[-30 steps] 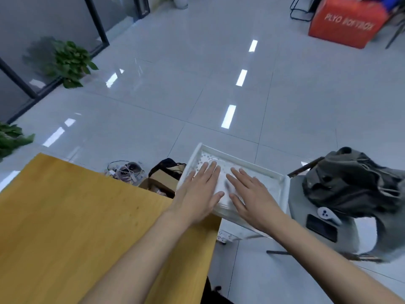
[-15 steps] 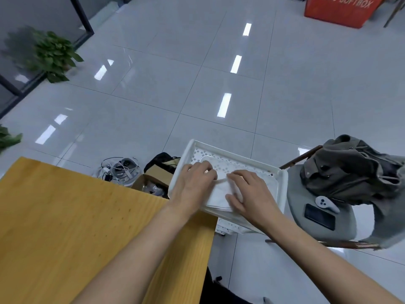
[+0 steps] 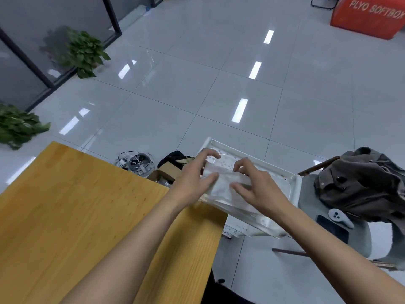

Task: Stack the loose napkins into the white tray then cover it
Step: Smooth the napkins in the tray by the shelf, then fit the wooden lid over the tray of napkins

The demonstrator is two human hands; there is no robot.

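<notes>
Napkins: white stack is being held between both hands over the left half of the tray; whether its underside is touching the tray floor, cannot tell.
Left hand: is gripping the stack's left end, fingers curling over the far edge, thumb pressing at the near edge.
Right hand: is pinching the stack's right end, index finger hooking over the top, thumb lying along the near side.
White tray: perforated, is sitting on the desk's far right corner, its right part overhanging the edge toward the chair.
Clear glossy piece: is lying along the tray's near side under the right wrist; lid or wrap, cannot tell.
Desk: yellow wood, is filling the lower left.
Chair: grey seat, is standing just right of the tray and carrying a dark jacket, a black phone and a white controller; the controller is lying just beside the phone at the jacket's hem.
Floor: glossy grey tiles are reflecting ceiling lights; a tangle of cables, a black bag and a cardboard box are lying beyond the desk's far edge.
Plant: leafy green, is standing by the glass partition; a second plant is showing at the left edge.
Red box: is sitting top right, lettered PLYO SOFTBOX.
</notes>
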